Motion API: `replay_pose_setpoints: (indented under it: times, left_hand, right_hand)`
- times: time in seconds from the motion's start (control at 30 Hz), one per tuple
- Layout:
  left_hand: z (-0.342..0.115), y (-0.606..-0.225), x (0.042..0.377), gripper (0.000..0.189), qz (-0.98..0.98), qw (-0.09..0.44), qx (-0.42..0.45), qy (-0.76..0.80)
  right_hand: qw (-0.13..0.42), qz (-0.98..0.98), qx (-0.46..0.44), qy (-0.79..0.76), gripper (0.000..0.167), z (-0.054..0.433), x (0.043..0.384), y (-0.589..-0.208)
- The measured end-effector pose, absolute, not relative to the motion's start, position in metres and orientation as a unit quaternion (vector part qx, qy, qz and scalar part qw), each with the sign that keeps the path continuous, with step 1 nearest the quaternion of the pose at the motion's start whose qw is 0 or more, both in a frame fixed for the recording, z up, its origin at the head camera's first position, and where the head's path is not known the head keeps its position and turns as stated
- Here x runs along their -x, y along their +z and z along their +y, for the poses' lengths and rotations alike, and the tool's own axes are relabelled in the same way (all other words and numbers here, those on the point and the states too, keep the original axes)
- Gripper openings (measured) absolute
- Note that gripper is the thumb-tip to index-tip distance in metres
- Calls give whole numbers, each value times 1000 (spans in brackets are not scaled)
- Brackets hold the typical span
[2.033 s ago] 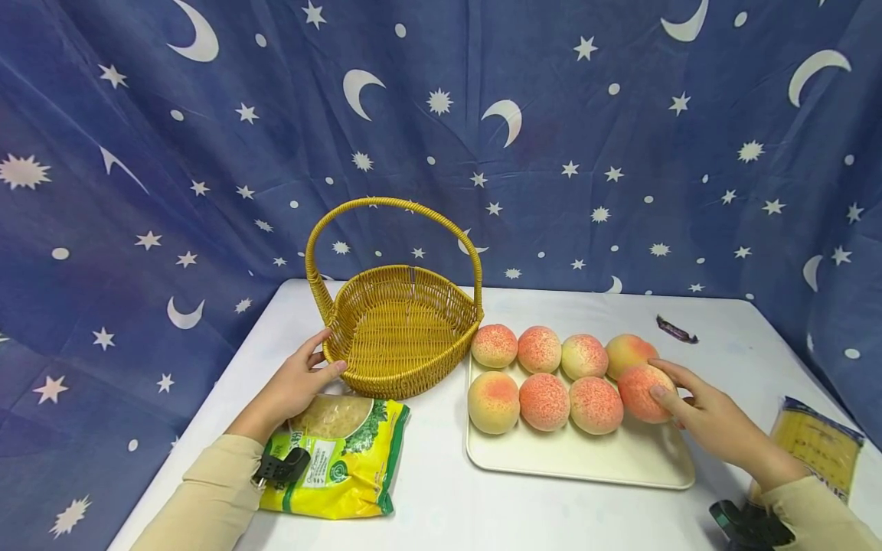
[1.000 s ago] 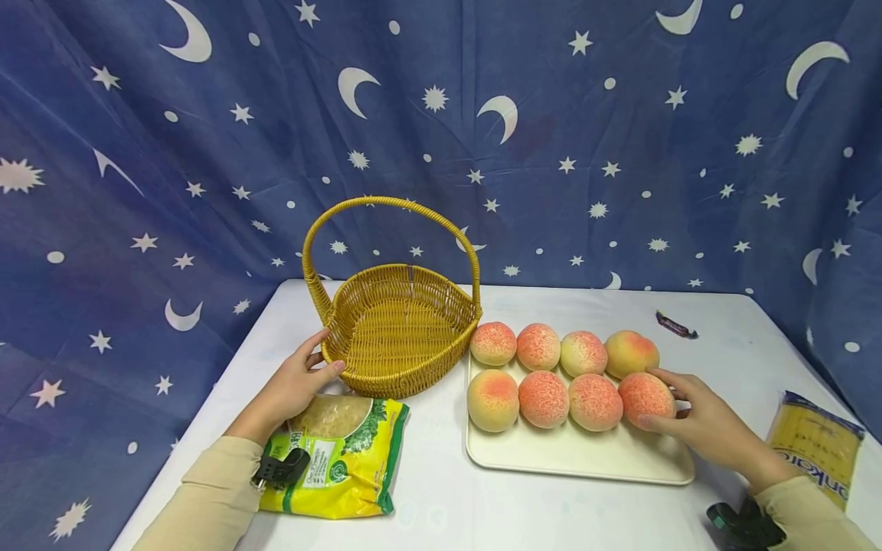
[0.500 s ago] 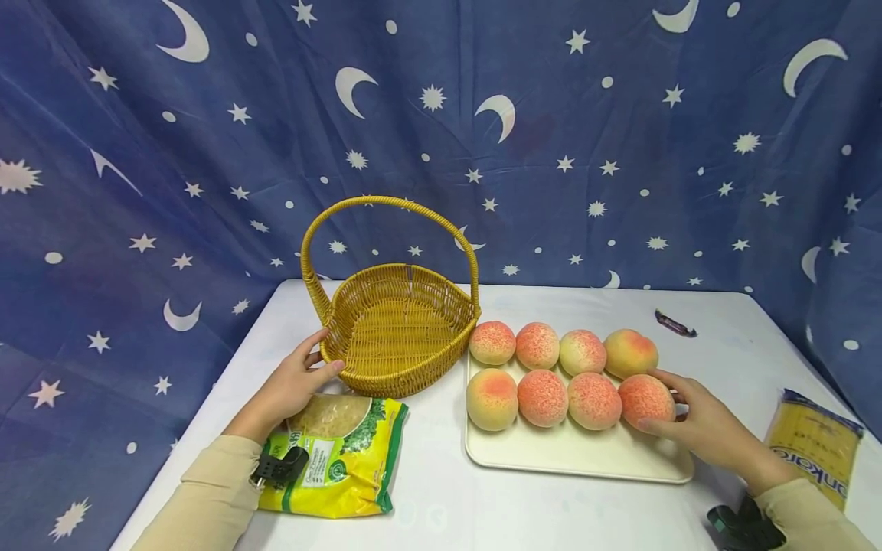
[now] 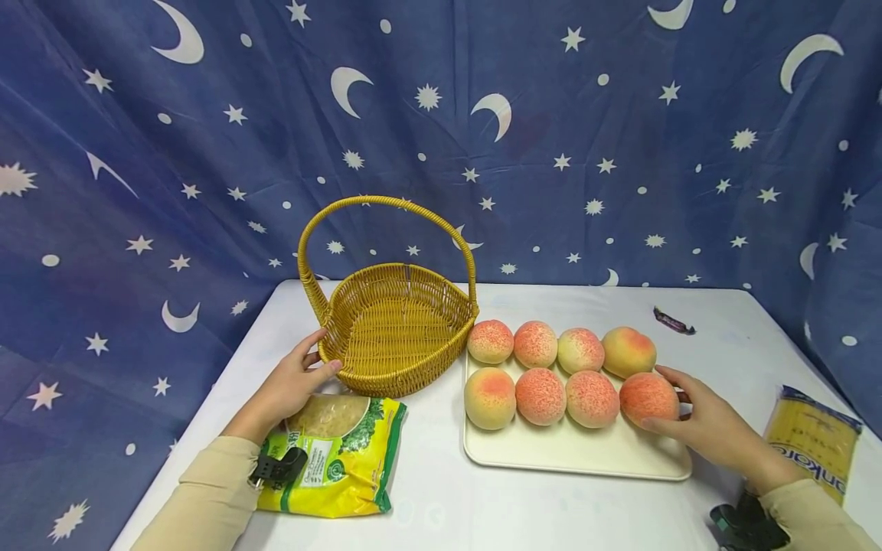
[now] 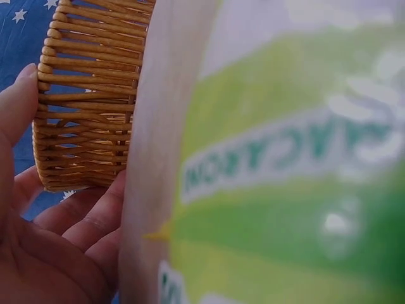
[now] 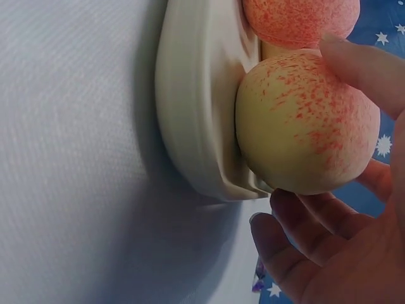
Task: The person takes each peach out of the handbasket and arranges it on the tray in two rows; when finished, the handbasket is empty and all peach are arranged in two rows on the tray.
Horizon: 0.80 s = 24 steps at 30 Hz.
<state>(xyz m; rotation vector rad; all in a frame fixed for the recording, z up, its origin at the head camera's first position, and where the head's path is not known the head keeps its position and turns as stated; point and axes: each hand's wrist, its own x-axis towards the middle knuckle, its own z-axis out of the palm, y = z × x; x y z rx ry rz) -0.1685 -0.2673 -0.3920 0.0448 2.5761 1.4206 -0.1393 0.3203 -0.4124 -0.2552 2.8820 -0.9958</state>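
In the head view my left hand (image 4: 292,383) holds the left side of the yellow-brown wicker basket (image 4: 403,337), whose tall handle stands up. The left wrist view shows the thumb (image 5: 19,101) against the basket's rim and fingers below its wall. My right hand (image 4: 706,421) grips the front-right peach (image 4: 649,404) on a cream tray (image 4: 579,451). Its thumb and fingers lie around the peach (image 6: 304,120) in the right wrist view. Two rows of peaches fill the tray's back and middle, including a yellower peach (image 4: 629,352) at the back right.
A yellow-green macaroni bag (image 4: 344,474) lies under the left forearm. Beyond the right wrist lies a yellow pasta packet (image 4: 813,440). A small purple wrapped candy (image 4: 674,321) rests behind the tray. A blue star-patterned curtain (image 4: 441,138) hangs behind the white table (image 4: 441,497).
My right hand has lowered the peach onto the tray beside the front row, then shifted it very slightly right. The left hand stays at the basket. The head view has drifted a little.
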Motion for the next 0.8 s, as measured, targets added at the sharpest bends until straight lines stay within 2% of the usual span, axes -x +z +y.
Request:
replay_pose_setpoints:
  times: [0.43, 0.57, 0.8]
  left_hand:
    - [-266, -392, 167, 80, 874, 98, -11, 475]
    - [-266, -393, 168, 80, 875, 97, -15, 475]
    - [-267, -392, 169, 82, 884, 93, -17, 457]
  right_hand:
    - [40, 938, 88, -333, 85, 318, 138, -415]
    - [44, 938, 87, -334, 86, 317, 136, -415]
    - [42, 938, 85, -334, 98, 317, 136, -411]
